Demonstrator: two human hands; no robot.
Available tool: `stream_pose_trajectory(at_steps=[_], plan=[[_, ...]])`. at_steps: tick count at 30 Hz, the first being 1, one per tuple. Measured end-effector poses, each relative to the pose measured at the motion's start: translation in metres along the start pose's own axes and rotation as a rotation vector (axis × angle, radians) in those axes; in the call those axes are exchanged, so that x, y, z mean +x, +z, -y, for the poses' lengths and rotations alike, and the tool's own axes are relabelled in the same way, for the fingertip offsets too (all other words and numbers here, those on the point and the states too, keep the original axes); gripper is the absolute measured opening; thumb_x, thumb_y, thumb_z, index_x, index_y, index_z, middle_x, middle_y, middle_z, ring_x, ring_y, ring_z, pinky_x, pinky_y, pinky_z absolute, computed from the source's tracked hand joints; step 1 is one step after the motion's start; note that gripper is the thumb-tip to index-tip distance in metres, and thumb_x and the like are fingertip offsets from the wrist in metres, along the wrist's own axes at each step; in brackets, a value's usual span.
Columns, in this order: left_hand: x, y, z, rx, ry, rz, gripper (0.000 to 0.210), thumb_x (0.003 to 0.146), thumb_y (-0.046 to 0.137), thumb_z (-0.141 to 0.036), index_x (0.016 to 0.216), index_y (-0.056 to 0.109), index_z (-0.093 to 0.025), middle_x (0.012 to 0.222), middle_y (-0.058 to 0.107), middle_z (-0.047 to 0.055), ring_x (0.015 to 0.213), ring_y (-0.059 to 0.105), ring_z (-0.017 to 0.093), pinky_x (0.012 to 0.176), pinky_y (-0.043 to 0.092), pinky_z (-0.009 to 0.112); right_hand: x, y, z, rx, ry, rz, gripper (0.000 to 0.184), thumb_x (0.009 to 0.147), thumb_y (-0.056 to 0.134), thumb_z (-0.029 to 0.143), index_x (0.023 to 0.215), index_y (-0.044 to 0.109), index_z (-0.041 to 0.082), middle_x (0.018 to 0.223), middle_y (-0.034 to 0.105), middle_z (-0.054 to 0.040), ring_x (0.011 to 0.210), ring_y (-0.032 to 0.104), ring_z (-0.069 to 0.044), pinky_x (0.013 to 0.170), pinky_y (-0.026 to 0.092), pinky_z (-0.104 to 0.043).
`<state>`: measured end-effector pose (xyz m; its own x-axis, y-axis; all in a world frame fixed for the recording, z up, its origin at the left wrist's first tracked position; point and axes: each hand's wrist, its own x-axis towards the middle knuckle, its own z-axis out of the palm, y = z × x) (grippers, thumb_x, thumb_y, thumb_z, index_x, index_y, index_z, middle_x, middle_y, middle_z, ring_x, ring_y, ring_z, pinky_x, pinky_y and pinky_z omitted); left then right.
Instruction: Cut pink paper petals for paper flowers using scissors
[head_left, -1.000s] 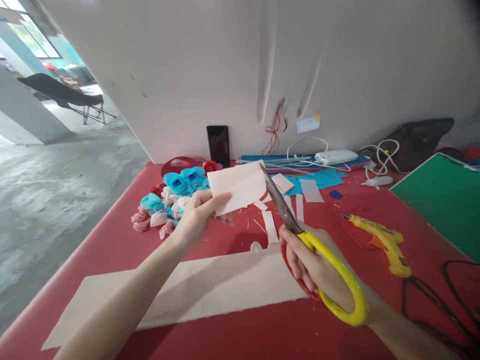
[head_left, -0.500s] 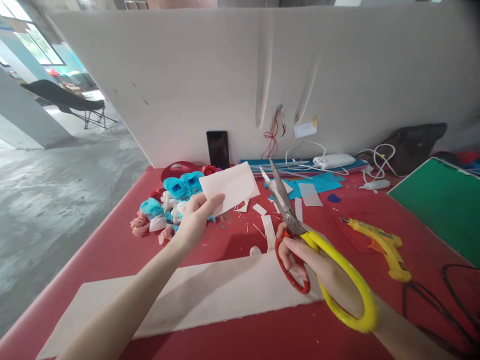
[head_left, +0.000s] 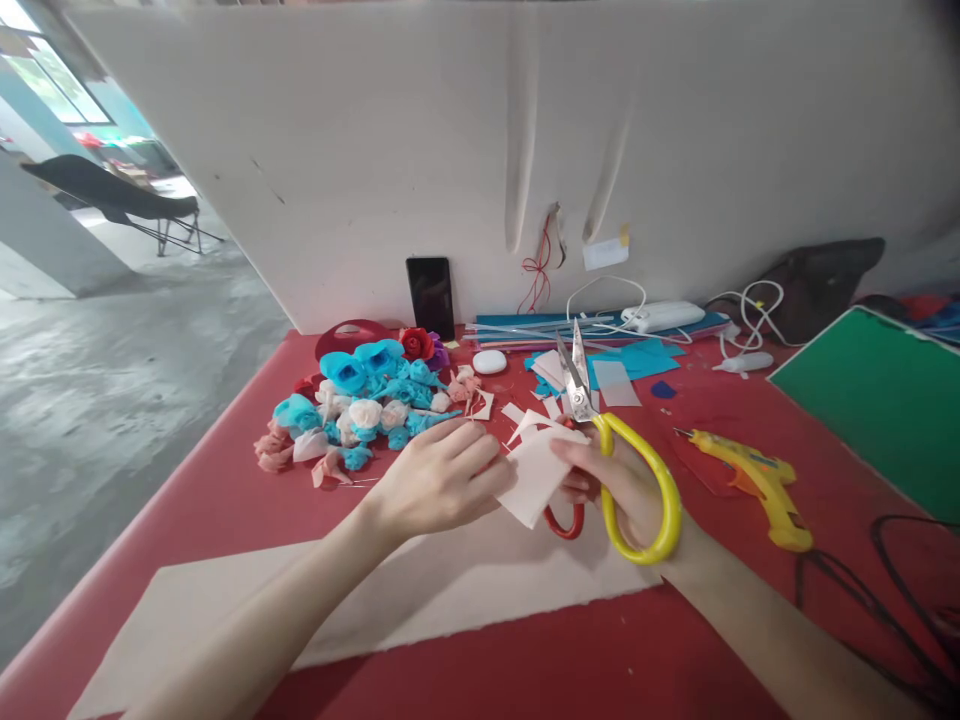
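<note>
My left hand [head_left: 442, 475] is closed, its curled fingertips at the left edge of a small pale pink paper piece [head_left: 536, 478]. The thumb and fingers of my right hand [head_left: 626, 485] pinch the right side of that paper. Scissors [head_left: 646, 480] with one yellow and one red handle loop also hang on my right hand, blades slightly apart and pointing away from me. A long pale paper strip [head_left: 390, 610] lies beneath both hands. White paper scraps [head_left: 514, 412] are scattered just beyond them.
Blue, white and pink paper flowers [head_left: 367, 395] are heaped at the left. A phone [head_left: 431, 297] leans on the white board [head_left: 375, 150]. Past the scraps lies a white oval case [head_left: 490, 362]. At right are a yellow glue gun [head_left: 750, 480] and a green board [head_left: 885, 400].
My left hand has brought the paper down and rightward to my right hand, which now pinches it too. The scissors have swung more upright and stay in my right hand.
</note>
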<state>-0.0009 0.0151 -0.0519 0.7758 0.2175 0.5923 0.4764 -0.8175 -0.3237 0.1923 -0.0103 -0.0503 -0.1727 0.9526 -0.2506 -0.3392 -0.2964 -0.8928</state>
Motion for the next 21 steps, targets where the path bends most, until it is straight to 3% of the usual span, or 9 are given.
stream_pose_trajectory(at_steps=[3, 5, 7, 9, 12, 14, 16, 19, 21], plan=[[0.0, 0.005, -0.003, -0.177, -0.168, -0.04, 0.005, 0.082, 0.051, -0.022, 0.081, 0.05, -0.018, 0.073, 0.058, 0.003, 0.071, 0.051, 0.017, 0.069, 0.043, 0.031, -0.001, -0.002, -0.001, -0.011, 0.012, -0.04, 0.032, 0.062, 0.07, 0.019, 0.084, 0.047, 0.019, 0.059, 0.047, 0.0065, 0.048, 0.037, -0.004, 0.041, 0.028, -0.016], [0.001, 0.008, -0.006, -0.433, -0.484, -0.069, 0.015, 0.08, 0.056, -0.027, 0.091, 0.049, -0.018, 0.087, 0.058, 0.007, 0.082, 0.053, 0.02, 0.072, 0.044, 0.032, -0.003, -0.003, 0.002, -0.034, 0.0, -0.031, 0.031, 0.062, 0.068, 0.019, 0.086, 0.049, 0.019, 0.063, 0.052, 0.0043, 0.051, 0.043, -0.006, 0.041, 0.032, -0.016], [0.004, 0.008, -0.008, -0.845, -0.829, -0.047, 0.021, 0.082, 0.053, -0.034, 0.096, 0.049, -0.018, 0.093, 0.058, 0.007, 0.086, 0.055, 0.02, 0.075, 0.045, 0.032, -0.008, -0.001, 0.007, -0.066, -0.027, -0.016, 0.03, 0.062, 0.067, 0.02, 0.088, 0.051, 0.019, 0.066, 0.054, 0.0033, 0.053, 0.046, -0.008, 0.042, 0.035, -0.017], [0.006, 0.007, -0.009, -1.369, -1.065, 0.114, 0.036, 0.085, 0.04, -0.048, 0.092, 0.055, -0.016, 0.086, 0.062, 0.007, 0.08, 0.059, 0.02, 0.074, 0.046, 0.032, -0.014, 0.001, 0.012, -0.104, -0.018, 0.007, 0.033, 0.062, 0.067, 0.021, 0.091, 0.052, 0.021, 0.067, 0.054, 0.0032, 0.055, 0.049, -0.009, 0.045, 0.039, -0.018], [0.008, 0.0, -0.011, -1.905, -1.164, 0.428, 0.062, 0.081, 0.029, -0.064, 0.077, 0.064, -0.013, 0.073, 0.067, 0.009, 0.066, 0.063, 0.02, 0.067, 0.049, 0.032, -0.02, 0.002, 0.014, -0.225, 0.026, 0.055, 0.033, 0.063, 0.065, 0.024, 0.093, 0.052, 0.023, 0.064, 0.052, 0.004, 0.049, 0.047, -0.009, 0.042, 0.039, -0.02], [0.009, -0.007, -0.012, -1.913, -1.15, 0.511, 0.051, 0.076, 0.045, -0.06, 0.072, 0.068, -0.015, 0.067, 0.069, 0.007, 0.059, 0.062, 0.019, 0.059, 0.049, 0.028, -0.022, 0.002, 0.013, -0.338, 0.022, 0.066, 0.028, 0.066, 0.062, 0.026, 0.091, 0.051, 0.024, 0.062, 0.051, 0.0044, 0.042, 0.042, -0.008, 0.038, 0.035, -0.021], [0.012, -0.013, -0.014, -1.781, -1.107, 0.595, 0.025, 0.073, 0.061, -0.041, 0.069, 0.07, -0.017, 0.059, 0.068, 0.002, 0.051, 0.06, 0.015, 0.052, 0.047, 0.023, -0.022, 0.001, 0.011, -0.426, -0.012, 0.054, 0.025, 0.067, 0.059, 0.026, 0.09, 0.049, 0.025, 0.063, 0.051, 0.0039, 0.04, 0.04, -0.009, 0.036, 0.033, -0.023], [0.018, -0.02, -0.017, -1.694, -1.095, 0.641, 0.022, 0.077, 0.058, -0.029, 0.063, 0.07, -0.017, 0.053, 0.066, 0.0, 0.047, 0.058, 0.012, 0.049, 0.047, 0.019, -0.021, 0.002, 0.011, -0.5, -0.071, 0.013, 0.026, 0.067, 0.06, 0.027, 0.091, 0.05, 0.025, 0.066, 0.052, 0.0029, 0.042, 0.042, -0.01, 0.038, 0.035, -0.024], [0.021, -0.021, -0.019, -1.686, -1.129, 0.607, 0.024, 0.078, 0.057, -0.029, 0.062, 0.07, -0.016, 0.056, 0.067, 0.002, 0.048, 0.059, 0.011, 0.049, 0.047, 0.019, -0.021, 0.003, 0.013, -0.524, -0.076, 0.0, 0.026, 0.066, 0.061, 0.03, 0.089, 0.05, 0.024, 0.063, 0.051, 0.0028, 0.042, 0.041, -0.01, 0.038, 0.035, -0.025]])
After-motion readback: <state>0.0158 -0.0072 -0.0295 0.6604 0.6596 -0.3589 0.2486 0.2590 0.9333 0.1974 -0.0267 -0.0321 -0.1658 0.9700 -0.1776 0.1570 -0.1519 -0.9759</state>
